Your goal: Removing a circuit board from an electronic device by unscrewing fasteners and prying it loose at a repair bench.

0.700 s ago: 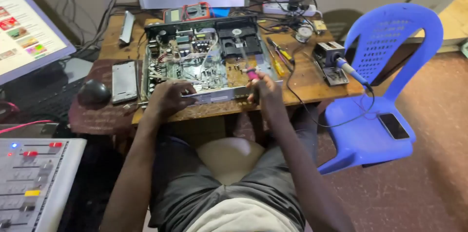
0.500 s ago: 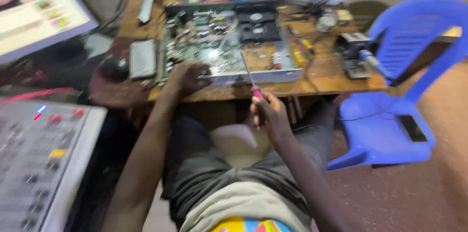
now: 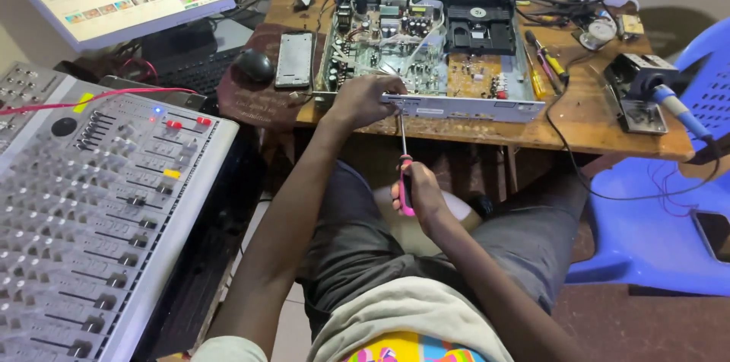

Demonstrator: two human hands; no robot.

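Our left hand (image 3: 363, 100) grips the front edge of the opened player chassis (image 3: 430, 54) on the wooden worktop (image 3: 585, 130), fingers curled over its metal lip. Our right hand (image 3: 417, 193), lowered over the lap, closes its fingers around the pink handle of a screwdriver (image 3: 404, 160), shaft pointing to 12 o'clock, tip at the front panel. Half a second ago the tool slanted towards 11 o'clock. A mixing console (image 3: 91, 210) lies at 9 o'clock; whether the tip touches a screw is unclear.
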